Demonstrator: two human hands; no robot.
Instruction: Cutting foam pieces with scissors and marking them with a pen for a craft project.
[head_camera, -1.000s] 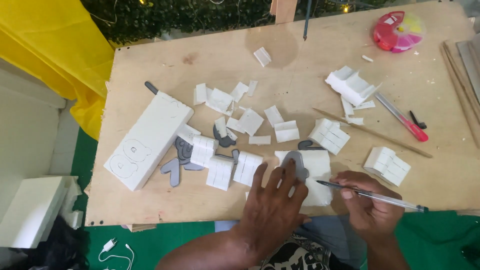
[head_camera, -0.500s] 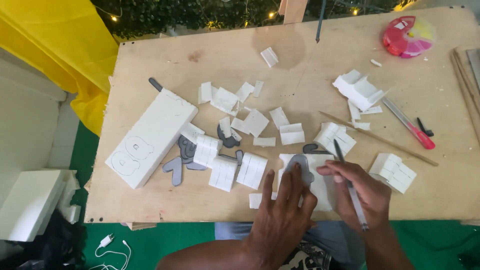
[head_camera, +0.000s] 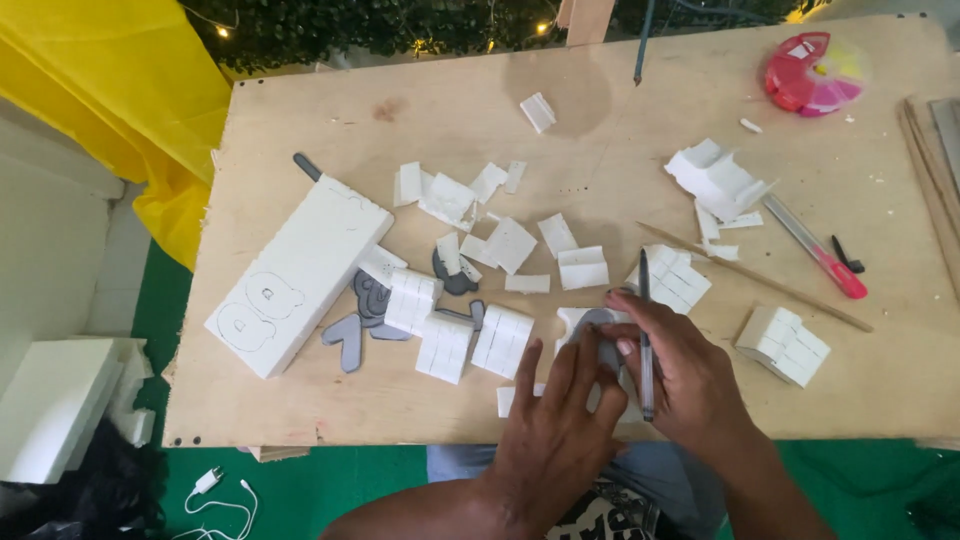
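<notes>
Moved since half a second ago: your pen now stands nearly upright along the board instead of slanting to the lower right, and your left fingers have slid further up over the grey piece.

Item, left hand: flat, fingers spread apart, tips pressing the flat grey cut-out template down onto the white foam block under it (most of that block is hidden by your hands).

Item, right hand: thumb and fingers pinched around the slim dark pen, whose upper end rises past your fingers; the hand rests just beside the grey template at the near edge of the board.

Item, pale plywood work board: carries everything below.

Item, long white foam slab with outlines drawn on it: left side, lying at an angle, well apart from your hands.

Item, dark grey cut-out shapes: between the slab and the white scored foam pieces, which lie just left of your left hand.

Item, loose white foam offcuts: scattered across the middle.

Item, red-handled craft knife: right side, above a thin wooden stick.

Item, pink round plastic case: far right corner.

Item, yellow cloth: hanging off the left edge.
</notes>
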